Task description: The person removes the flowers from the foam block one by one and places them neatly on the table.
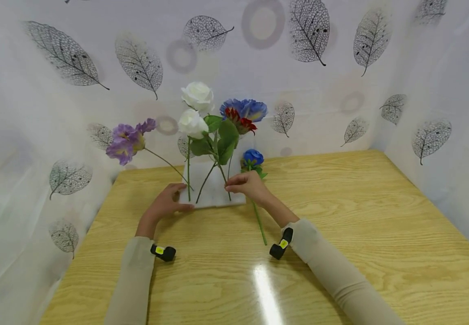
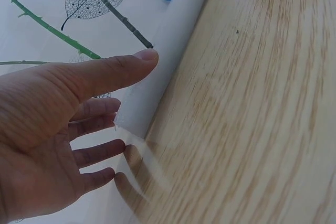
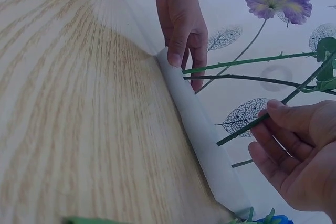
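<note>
A white foam block (image 1: 208, 180) lies toward the back of the table, with several artificial flower stems standing from it. My left hand (image 1: 167, 201) holds the block's left end, thumb along the front edge and fingers around the side. My right hand (image 1: 250, 186) pinches a green flower stem (image 3: 247, 129) low down, near the block's right part; its lower end meets the foam. Above are white roses (image 1: 198, 97), a red flower (image 1: 240, 121) and a blue flower (image 1: 252, 109), with leaves (image 1: 227, 140) overlapping their stems. A purple flower (image 1: 126, 141) leans out left.
A blue rose (image 1: 253, 157) with a long green stem (image 1: 259, 221) lies on the wooden table (image 1: 360, 225), right of the block and partly behind my right hand. A white leaf-printed curtain (image 1: 234, 58) hangs behind and at both sides.
</note>
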Motion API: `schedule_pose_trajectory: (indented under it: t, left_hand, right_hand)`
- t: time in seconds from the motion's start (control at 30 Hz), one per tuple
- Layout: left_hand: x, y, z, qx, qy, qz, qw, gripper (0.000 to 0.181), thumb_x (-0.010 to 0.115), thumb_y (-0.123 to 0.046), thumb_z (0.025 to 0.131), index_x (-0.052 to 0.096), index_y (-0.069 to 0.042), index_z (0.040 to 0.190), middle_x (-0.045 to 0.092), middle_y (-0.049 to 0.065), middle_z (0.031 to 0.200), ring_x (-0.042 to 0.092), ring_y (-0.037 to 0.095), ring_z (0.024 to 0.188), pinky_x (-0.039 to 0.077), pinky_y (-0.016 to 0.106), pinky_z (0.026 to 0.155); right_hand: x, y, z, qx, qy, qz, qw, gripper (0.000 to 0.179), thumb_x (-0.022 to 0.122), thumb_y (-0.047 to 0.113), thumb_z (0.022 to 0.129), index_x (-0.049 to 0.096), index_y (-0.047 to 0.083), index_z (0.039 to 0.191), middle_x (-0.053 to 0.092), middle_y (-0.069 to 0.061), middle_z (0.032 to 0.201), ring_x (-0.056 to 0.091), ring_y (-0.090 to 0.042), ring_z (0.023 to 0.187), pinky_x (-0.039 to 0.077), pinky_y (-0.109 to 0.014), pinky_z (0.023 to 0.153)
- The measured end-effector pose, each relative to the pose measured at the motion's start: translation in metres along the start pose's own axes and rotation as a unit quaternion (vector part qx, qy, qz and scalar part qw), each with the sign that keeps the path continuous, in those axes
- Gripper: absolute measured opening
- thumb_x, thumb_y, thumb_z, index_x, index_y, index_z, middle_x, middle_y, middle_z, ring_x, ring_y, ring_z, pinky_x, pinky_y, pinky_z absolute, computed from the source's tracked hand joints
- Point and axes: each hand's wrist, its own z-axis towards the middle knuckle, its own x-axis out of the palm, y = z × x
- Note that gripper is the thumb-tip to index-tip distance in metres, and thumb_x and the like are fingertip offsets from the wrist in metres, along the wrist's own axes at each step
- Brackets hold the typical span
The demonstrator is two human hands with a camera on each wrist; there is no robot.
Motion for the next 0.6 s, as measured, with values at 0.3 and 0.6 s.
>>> schedule_pose_trajectory:
  t: [0.3, 0.6]
  left_hand:
    - [0.0, 0.0024, 0.0012, 0.003, -0.001, 0.001, 1.0, 0.089, 0.082, -0.032, 0.088, 0.035, -0.003, 0.158, 0.03, 0.024, 0.162, 0.028, 0.047, 0.149, 0.027, 0.064, 0.121]
    - [-0.0002, 0.0017, 0.0009, -0.003, -0.002, -0.001, 1.0, 0.09, 0.083, -0.032, 0.087, 0.035, -0.003, 0.158, 0.03, 0.024, 0.162, 0.027, 0.047, 0.15, 0.026, 0.063, 0.122]
  right_hand:
    - [-0.0001, 0.0003, -0.0008, -0.025, 0.01, -0.032, 0.9991, 0.015, 0.072, 0.003, 0.093, 0.075, -0.006, 0.105, 0.077, -0.016, 0.1, 0.07, -0.007, 0.086, 0.062, -0.031, 0.084]
    - [0.0017, -0.0005, -0.0006, -0.028, 0.015, -0.032, 0.999, 0.014, 0.064, 0.0, 0.098, 0.074, -0.007, 0.105, 0.075, -0.02, 0.104, 0.073, -0.02, 0.096, 0.061, -0.035, 0.088]
